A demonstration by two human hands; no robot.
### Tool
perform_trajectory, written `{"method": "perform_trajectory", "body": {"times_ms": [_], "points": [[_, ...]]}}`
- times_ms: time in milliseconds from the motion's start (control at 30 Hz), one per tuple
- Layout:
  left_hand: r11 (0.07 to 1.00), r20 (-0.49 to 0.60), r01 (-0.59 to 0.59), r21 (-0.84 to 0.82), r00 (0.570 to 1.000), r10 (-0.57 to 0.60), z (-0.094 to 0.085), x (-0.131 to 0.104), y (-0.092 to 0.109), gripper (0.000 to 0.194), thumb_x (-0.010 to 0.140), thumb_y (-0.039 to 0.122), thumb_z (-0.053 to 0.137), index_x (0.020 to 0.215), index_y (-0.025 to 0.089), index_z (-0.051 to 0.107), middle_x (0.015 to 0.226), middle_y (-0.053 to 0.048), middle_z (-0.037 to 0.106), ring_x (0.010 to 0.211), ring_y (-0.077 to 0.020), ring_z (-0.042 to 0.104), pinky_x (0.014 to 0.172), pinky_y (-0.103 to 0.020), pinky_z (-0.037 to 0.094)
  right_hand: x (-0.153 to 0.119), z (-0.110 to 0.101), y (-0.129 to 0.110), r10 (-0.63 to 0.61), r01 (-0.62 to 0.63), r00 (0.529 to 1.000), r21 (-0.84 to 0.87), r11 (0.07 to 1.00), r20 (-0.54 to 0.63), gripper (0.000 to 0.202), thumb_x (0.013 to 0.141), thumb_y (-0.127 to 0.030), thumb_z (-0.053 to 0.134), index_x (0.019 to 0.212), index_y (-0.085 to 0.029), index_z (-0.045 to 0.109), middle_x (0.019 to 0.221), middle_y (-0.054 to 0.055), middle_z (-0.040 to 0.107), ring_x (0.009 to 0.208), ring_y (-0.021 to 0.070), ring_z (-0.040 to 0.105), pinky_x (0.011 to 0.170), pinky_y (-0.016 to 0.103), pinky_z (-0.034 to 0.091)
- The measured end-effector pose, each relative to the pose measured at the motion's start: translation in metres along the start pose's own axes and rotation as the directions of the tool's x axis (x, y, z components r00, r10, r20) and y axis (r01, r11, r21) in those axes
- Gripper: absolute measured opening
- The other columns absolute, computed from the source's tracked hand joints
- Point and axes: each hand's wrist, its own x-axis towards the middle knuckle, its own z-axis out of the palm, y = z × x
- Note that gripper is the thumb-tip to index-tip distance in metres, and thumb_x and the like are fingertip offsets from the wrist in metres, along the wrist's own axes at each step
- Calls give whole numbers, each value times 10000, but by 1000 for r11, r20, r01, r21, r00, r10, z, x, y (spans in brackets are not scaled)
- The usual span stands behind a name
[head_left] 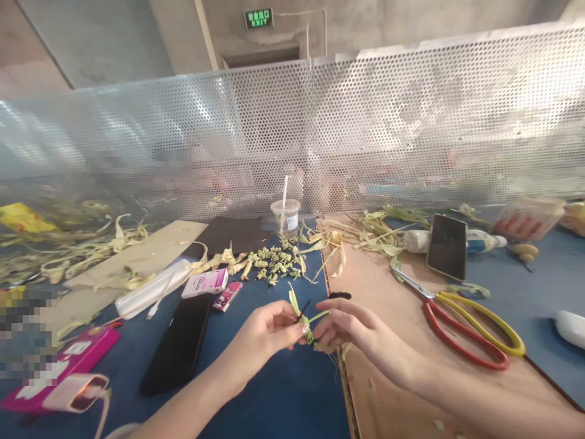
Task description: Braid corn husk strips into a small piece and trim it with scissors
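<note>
A small piece of knotted green-yellow leaf strip (293,299) stands up between my two hands, a thin dark strand crossing it. My left hand (267,332) pinches it between thumb and fingertips. My right hand (351,323) has its fingers curled around the other side, where a pale strip runs into them; its fingertips are partly hidden. Just beyond lies a pile of small green knotted pieces (276,262), beside dried husk-like strips (337,247). A black band (340,295) shows behind my right hand.
Scissors (470,323) with red and yellow handles lie right. A black phone (178,344), pink-white packet (205,282) and pink power bank (68,360) lie left. A plastic cup (286,216) with a straw stands before a perforated metal screen (274,134). Another phone (448,247) leans on a bottle.
</note>
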Motion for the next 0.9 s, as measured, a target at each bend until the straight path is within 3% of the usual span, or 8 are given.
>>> {"method": "perform_trajectory", "body": {"times_ms": [133,300,533,900], "points": [[998,-31,-29,-56,999,28,-2,2,-3,167,758,312,617,767,157,554,726,-24,628,681,-135,565,636,-249,434,3,3,8,63,-63,998,48,997,5,392,803,-395,572,1039,-95,484,824,115,672,731,207,657,697,369,504],[995,-78,-34,-91,997,27,-1,4,-7,170,732,301,651,735,155,565,827,-54,659,729,-135,571,686,-256,455,2,9,16,78,-78,996,-3,997,53,323,814,-426,550,890,-112,565,824,110,688,707,173,662,649,300,502],[994,-97,-76,-78,993,69,3,2,-7,159,741,296,639,742,155,566,795,-43,657,722,-143,577,665,-258,454,-3,16,11,76,-74,997,-65,995,24,291,817,-413,541,826,-124,578,773,66,670,679,143,640,569,251,504],[993,-96,-73,-91,993,64,8,-1,-6,178,747,298,644,737,156,538,764,-9,638,691,-121,574,683,-252,455,-6,26,10,109,-109,994,42,993,-10,294,787,-408,578,760,-115,589,698,32,626,561,92,565,533,233,485]]}}
